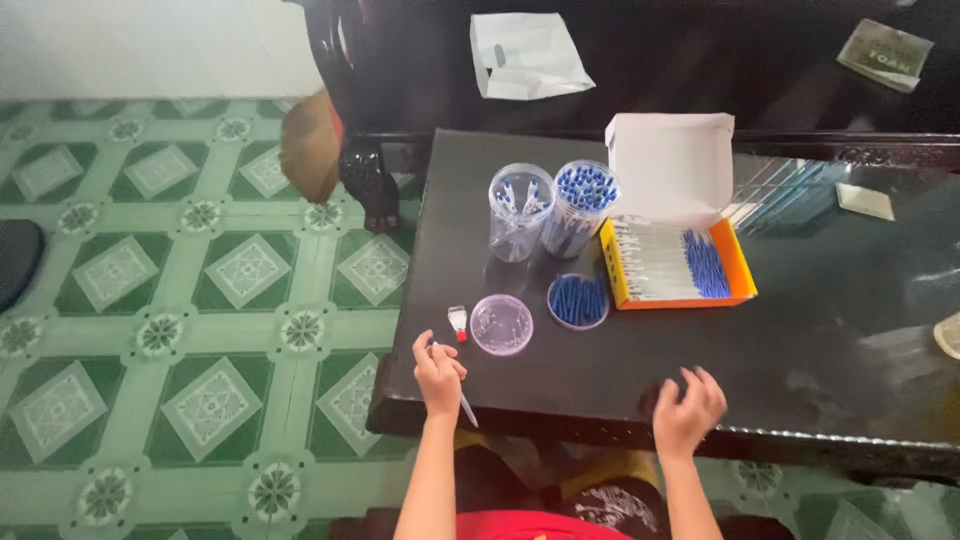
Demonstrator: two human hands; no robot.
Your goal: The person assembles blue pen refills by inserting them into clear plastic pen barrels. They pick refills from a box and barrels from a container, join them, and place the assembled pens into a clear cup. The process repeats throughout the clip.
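My left hand (439,376) is closed around a thin clear pen tube (466,405) near the front left edge of the dark glossy table (820,330). My right hand (687,411) hovers at the front edge with fingers spread and nothing in it. Just beyond my left hand lie a small eraser-like piece with a red end (458,322) and a clear round lid (501,324). A second lid (578,301) holds blue caps. Behind these stand two clear jars, one with white pen parts (520,212) and one packed with blue-capped pens (581,205).
An open orange and white box (676,262) of pens with blue caps lies right of the jars. A white bag (525,53) and a paper packet (885,54) rest on dark furniture behind. Green patterned floor tiles (200,300) spread to the left.
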